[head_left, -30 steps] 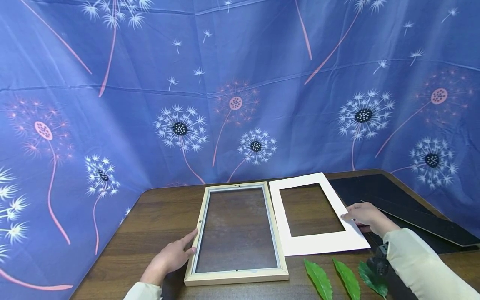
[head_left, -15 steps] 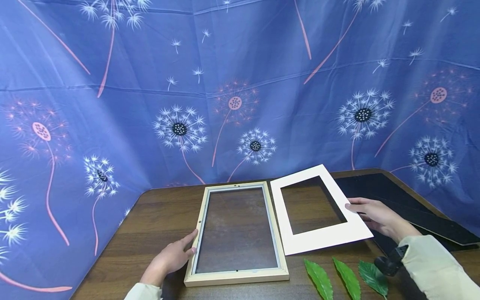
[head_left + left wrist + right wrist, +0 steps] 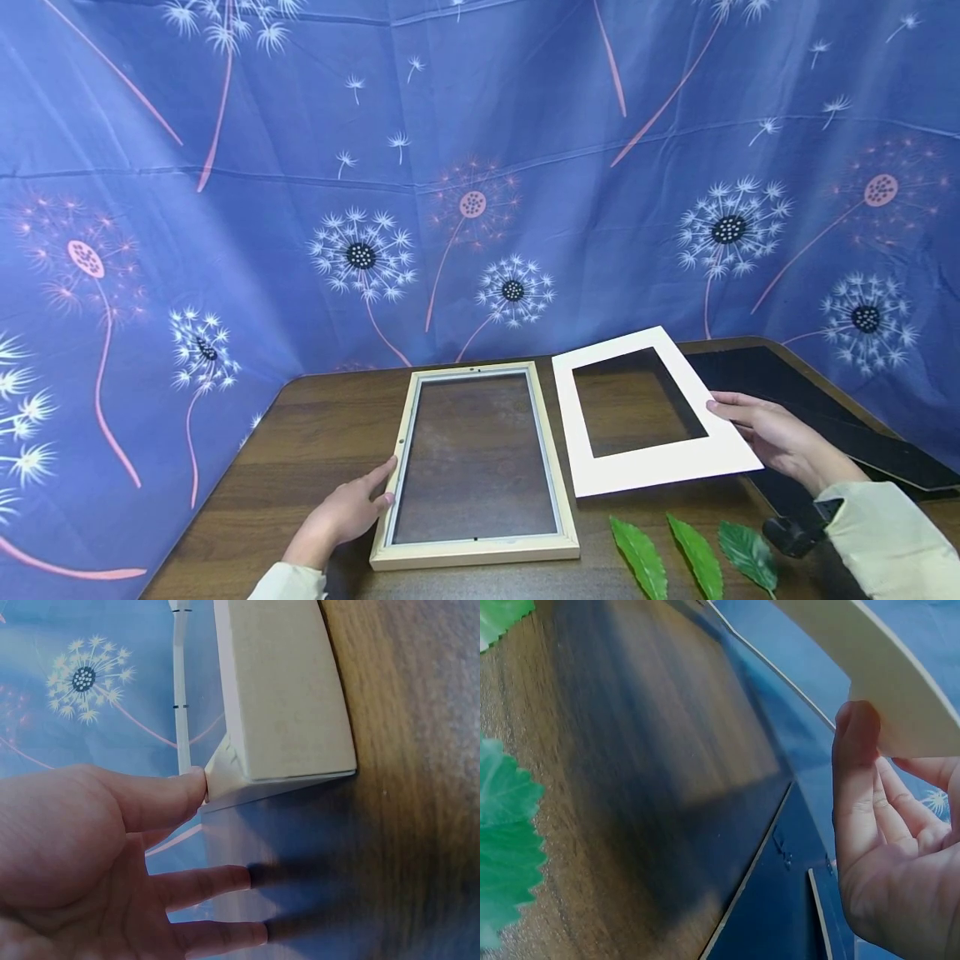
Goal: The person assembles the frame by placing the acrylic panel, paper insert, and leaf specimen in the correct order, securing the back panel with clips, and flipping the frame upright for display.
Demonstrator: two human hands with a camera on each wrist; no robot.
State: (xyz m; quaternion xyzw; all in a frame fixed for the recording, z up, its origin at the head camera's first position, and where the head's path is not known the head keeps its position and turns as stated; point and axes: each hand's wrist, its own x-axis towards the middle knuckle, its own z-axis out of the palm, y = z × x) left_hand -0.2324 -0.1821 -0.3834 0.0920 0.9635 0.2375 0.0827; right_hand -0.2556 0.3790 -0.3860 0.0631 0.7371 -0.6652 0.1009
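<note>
Wooden frame [image 3: 480, 554] lies flat on the brown surface [image 3: 315, 433]. Left hand [image 3: 339, 512] touches the frame's left side, its thumb and fingers spread. Right hand [image 3: 783, 437], to the frame's right, pinches the right edge of a white mat [image 3: 652, 468]; the mat is tilted and raised off the surface, just right of the frame. Three green leaves [image 3: 696, 554] lie at the frame's near right; black boards [image 3: 765, 375] lie well to its right

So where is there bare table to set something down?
Best: the bare table left of the wooden frame, between the left hand and the blue cloth. The right is crowded: white mat in the right hand, black boards, three green leaves.
</note>
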